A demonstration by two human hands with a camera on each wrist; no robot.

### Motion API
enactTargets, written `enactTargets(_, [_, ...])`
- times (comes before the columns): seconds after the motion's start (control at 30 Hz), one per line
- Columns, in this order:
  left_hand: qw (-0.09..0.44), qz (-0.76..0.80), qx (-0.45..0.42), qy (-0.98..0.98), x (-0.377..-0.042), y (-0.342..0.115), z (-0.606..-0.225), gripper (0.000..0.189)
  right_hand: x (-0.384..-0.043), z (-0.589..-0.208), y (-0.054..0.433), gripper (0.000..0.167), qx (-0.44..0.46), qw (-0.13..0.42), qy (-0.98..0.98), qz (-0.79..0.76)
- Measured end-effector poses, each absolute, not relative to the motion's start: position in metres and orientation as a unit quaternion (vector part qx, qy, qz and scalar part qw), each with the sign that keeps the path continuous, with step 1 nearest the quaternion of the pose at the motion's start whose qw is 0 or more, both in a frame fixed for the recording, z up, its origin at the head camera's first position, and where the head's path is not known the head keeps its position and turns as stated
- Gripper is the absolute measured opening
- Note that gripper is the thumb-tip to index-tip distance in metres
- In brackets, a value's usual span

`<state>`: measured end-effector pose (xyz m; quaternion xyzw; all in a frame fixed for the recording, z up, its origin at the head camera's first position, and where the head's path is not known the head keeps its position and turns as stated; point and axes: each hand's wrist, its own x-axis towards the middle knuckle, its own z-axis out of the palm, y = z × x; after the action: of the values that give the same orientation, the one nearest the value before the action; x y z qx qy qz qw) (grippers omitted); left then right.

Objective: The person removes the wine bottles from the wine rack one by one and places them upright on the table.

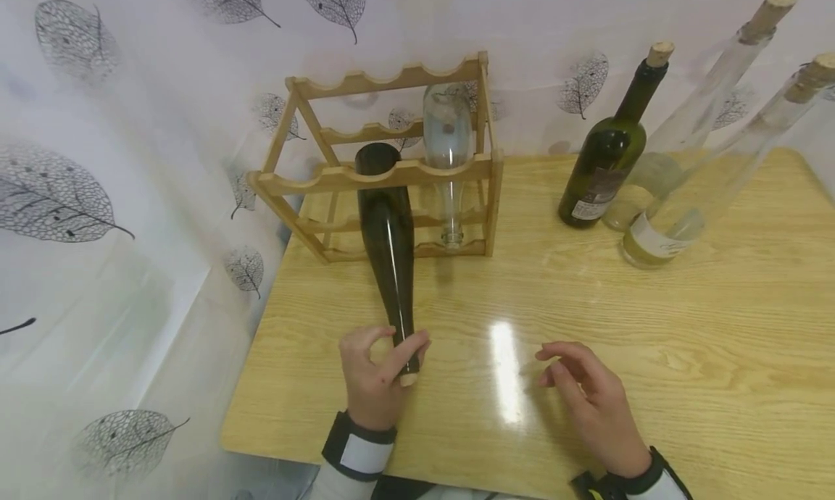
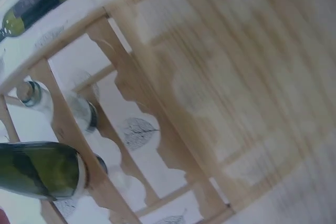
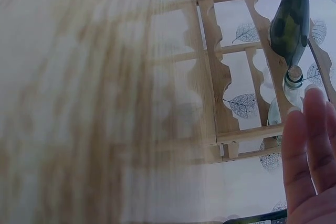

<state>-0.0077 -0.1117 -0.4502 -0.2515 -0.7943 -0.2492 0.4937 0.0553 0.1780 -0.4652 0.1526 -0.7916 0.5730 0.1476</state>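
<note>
My left hand grips a dark green wine bottle by its neck, close to the corked mouth. The bottle's base end overlaps the top front bar of a wooden wine rack, and its neck slopes down towards me. Beside it in the rack lies a clear glass bottle, neck forward; its cork shows in the right wrist view. My right hand hovers over the table at the right, fingers loosely bent and holding nothing. In the left wrist view the green bottle reaches the rack's scalloped bar.
Right of the rack stand a corked dark green bottle and two corked clear bottles, the nearer one with a pale label. The wooden table ends at the left near a leaf-patterned wall covering, which also runs behind the rack.
</note>
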Motion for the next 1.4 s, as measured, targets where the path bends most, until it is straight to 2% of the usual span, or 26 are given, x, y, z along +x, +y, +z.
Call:
enactTargets(0.1, [0.515,-0.249,-0.309,-0.760,-0.013,-0.105,-0.447,0.018,0.056,-0.465,0.178,0.039,0.153,0.150,-0.783,0.583])
enactTargets(0.33, [0.568,-0.239,-0.422,-0.664,-0.028,-0.088,-0.429,0.032,0.053,-0.469,0.176,0.039,0.173,0.215,-0.749,0.602])
enactTargets(0.57, [0.594,-0.269,-0.489,-0.579,-0.043,-0.067,-0.393,0.040,0.055,-0.471,0.176,0.034,0.161,0.252,-0.738,0.605])
enactTargets(0.73, [0.608,-0.274,-0.518,-0.535,-0.052,-0.051,-0.367,0.043,0.053,-0.468,0.174,0.028,0.193,0.279,-0.680,0.650])
enactTargets(1.07, [0.654,-0.339,-0.493,-0.463,-0.044,-0.041,-0.322,0.044,0.050,-0.462,0.173,0.025,0.214,0.278,-0.643,0.681])
enactTargets(1.4, [0.681,-0.529,-0.391,-0.323,-0.017,-0.041,-0.318,0.037,0.048,-0.465,0.177,0.021,0.215,0.262,-0.671,0.660])
